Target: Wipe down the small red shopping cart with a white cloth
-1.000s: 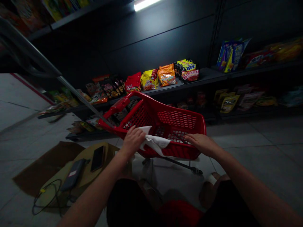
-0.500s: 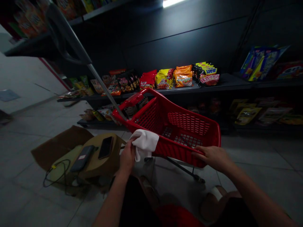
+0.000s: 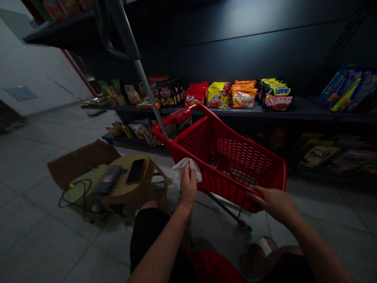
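Note:
A red plastic shopping basket cart (image 3: pixel 235 147) with slotted walls stands in front of me, nothing lying in its basket. My left hand (image 3: pixel 188 184) is closed on a white cloth (image 3: pixel 184 164) and presses it to the near side wall, towards the handle end. At the opposite end my right hand (image 3: pixel 272 200) grips the near top rim, fingers over the edge. A long metal pole with a grey handle (image 3: pixel 141 78) rises from the cart's left end. Part of the cloth is hidden behind my left fingers.
Left of me stands a tan stool (image 3: pixel 151 177) bearing a phone (image 3: pixel 136 171), a blurred dark device (image 3: pixel 108 180) and a looped black cable (image 3: pixel 85 192). A cardboard piece (image 3: pixel 85 157) is behind it. Dark shelves (image 3: pixel 312 109) with packaged snacks run along the back.
My left hand has moved right and up against the cart's side, and the cloth is now bunched under its fingers. My right hand keeps its hold on the rim. The view has shifted slightly.

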Action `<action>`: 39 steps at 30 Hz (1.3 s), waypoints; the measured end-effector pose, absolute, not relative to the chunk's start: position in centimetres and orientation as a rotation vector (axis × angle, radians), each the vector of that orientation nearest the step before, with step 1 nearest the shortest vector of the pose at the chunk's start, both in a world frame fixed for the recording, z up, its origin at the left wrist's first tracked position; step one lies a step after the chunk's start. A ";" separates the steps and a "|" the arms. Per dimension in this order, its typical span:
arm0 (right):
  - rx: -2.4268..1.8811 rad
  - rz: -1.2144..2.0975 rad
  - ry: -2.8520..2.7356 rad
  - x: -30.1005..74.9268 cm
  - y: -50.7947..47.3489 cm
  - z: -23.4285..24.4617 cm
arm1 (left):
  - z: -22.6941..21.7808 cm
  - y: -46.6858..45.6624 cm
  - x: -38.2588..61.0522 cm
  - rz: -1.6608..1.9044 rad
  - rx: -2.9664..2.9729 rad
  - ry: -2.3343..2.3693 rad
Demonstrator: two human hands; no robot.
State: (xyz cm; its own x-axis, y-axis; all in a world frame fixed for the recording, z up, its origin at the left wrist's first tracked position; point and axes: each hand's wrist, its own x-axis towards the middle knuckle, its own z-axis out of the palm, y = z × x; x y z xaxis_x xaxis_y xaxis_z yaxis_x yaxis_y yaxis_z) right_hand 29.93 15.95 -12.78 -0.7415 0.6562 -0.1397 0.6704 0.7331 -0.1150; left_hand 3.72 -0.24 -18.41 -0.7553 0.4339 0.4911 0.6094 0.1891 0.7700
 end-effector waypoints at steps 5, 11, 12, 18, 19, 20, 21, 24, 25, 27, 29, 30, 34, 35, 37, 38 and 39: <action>1.117 -0.224 2.861 30.3 15.9 -12.8 | -20.1 0.0 0.4 -1.408 -1.038 -2.264; 1.150 -0.124 2.818 29.3 15.2 -13.3 | -20.1 4.8 3.2 -1.592 -0.882 -2.324; 1.150 -0.115 2.820 28.9 15.1 -13.3 | -20.2 5.5 5.1 -1.623 -0.903 -2.349; 1.154 -0.138 2.778 28.3 14.5 -12.9 | -21.6 5.6 14.5 -1.786 -1.214 -2.314; 1.131 -0.142 2.783 28.6 14.3 -13.0 | -21.8 5.3 14.2 -1.799 -1.227 -2.287; 1.103 -0.137 2.792 28.9 14.2 -13.0 | -21.9 5.1 13.3 -1.813 -1.210 -2.276; 1.068 -0.130 2.800 29.2 14.0 -13.1 | -22.0 5.2 11.7 -1.832 -1.153 -2.291; 0.991 -0.067 2.819 29.7 13.5 -13.3 | -22.2 6.3 6.1 -1.921 -0.716 -2.433; 0.983 -0.039 2.820 29.7 13.3 -13.3 | -22.2 6.9 4.8 -1.932 -0.647 -2.453; 0.985 0.018 2.821 29.3 12.9 -13.3 | -22.2 8.0 4.4 -1.950 -0.573 -2.486; 0.993 0.062 2.818 28.8 12.6 -13.3 | -22.5 8.5 7.1 -1.958 -0.626 -2.490; 0.993 0.075 2.819 28.7 12.5 -13.3 | -22.8 8.4 9.2 -1.961 -0.673 -2.482; 0.975 0.091 2.829 29.0 12.6 -13.6 | -24.1 6.6 15.6 -1.969 -0.984 -2.371; 0.970 0.089 2.832 29.3 12.7 -13.7 | -24.2 6.3 15.5 -1.978 -0.997 -2.368; 0.966 0.088 2.836 29.8 12.9 -14.0 | -24.2 6.2 12.9 -1.971 -0.912 -2.408; 0.966 0.093 2.838 30.0 13.0 -14.0 | -24.1 6.4 10.8 -1.953 -0.816 -2.441; 0.970 0.104 2.841 30.1 13.0 -14.1 | -23.9 6.7 8.4 -1.895 -0.759 -2.488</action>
State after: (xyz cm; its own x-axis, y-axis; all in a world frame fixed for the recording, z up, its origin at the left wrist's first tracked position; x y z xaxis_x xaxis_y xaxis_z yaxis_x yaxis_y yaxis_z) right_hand 30.09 13.04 -14.09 -0.7829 0.6128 -0.1077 0.6033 0.7900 0.1095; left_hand 8.44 6.73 -23.89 -0.8859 0.4093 0.2180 0.3189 0.1963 0.9272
